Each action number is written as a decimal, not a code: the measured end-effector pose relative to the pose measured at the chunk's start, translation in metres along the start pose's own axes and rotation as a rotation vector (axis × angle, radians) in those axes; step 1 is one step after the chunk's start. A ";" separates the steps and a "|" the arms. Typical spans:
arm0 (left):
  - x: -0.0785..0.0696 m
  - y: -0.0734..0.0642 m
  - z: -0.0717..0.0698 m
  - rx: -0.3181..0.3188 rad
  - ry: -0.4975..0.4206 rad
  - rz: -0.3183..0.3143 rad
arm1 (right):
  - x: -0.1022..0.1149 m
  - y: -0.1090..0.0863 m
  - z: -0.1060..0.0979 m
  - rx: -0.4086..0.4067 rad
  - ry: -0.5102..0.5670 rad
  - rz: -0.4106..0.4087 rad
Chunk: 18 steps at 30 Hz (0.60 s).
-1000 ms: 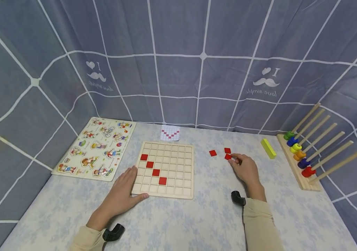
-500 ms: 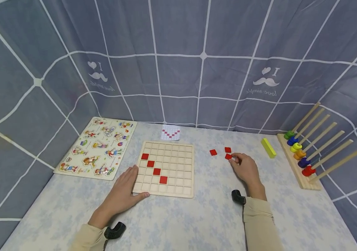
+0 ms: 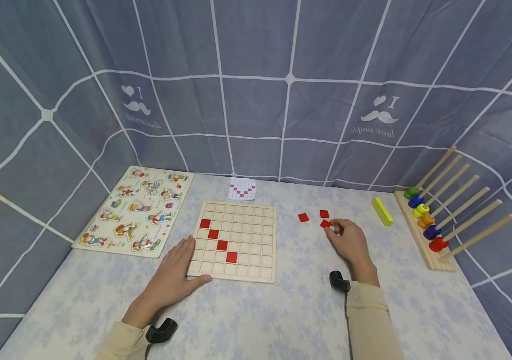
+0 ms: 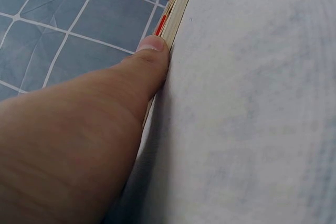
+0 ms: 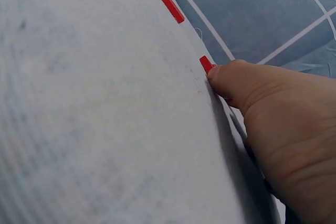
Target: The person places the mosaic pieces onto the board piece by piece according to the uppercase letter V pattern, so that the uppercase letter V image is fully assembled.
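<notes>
My left hand [image 3: 171, 280] lies along the near left corner of a square wooden grid board [image 3: 256, 245], fingers straight at its left side and thumb against its front edge. Red square tiles [image 3: 221, 245] form a diagonal in the grid. To the right of the board, my right hand [image 3: 350, 243] holds a red tile [image 3: 325, 224] by its edge between thumb and fingertips, low at the table. In the right wrist view the thumb [image 5: 228, 77] covers part of that tile. Two more loose red tiles [image 3: 303, 218] lie beside it on the table.
A small pattern card [image 3: 242, 189] with a red V lies behind the board. A picture puzzle board [image 3: 140, 212] is at the left. A yellow block [image 3: 382, 212] and a peg stand [image 3: 433, 262] with coloured rings stand at the right. A curtain hangs behind.
The head view has shifted slightly. Both hands stay where they were, and the tile at my right fingertips looks slightly more tilted.
</notes>
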<state>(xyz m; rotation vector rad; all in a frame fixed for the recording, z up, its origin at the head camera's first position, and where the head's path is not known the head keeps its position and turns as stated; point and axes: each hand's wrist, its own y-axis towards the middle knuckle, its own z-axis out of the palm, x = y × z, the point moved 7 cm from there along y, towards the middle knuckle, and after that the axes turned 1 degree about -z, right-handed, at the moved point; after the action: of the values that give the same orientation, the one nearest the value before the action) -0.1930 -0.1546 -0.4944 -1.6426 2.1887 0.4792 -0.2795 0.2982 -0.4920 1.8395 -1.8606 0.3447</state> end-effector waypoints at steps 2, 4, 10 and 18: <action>0.000 0.000 0.000 -0.004 0.002 -0.001 | 0.000 0.000 -0.001 -0.007 0.003 0.002; 0.000 -0.001 0.001 -0.006 -0.003 -0.003 | -0.001 -0.001 -0.001 -0.013 0.009 0.005; 0.000 -0.002 0.003 0.002 -0.014 -0.009 | -0.002 -0.002 0.000 -0.020 0.029 0.021; 0.001 0.001 -0.001 -0.003 0.005 -0.003 | 0.011 0.001 -0.002 -0.043 0.061 -0.029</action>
<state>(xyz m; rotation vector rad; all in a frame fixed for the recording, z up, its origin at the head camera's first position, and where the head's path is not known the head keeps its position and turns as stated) -0.1939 -0.1558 -0.4942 -1.6500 2.1894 0.4780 -0.2803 0.2902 -0.4847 1.8055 -1.7854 0.3449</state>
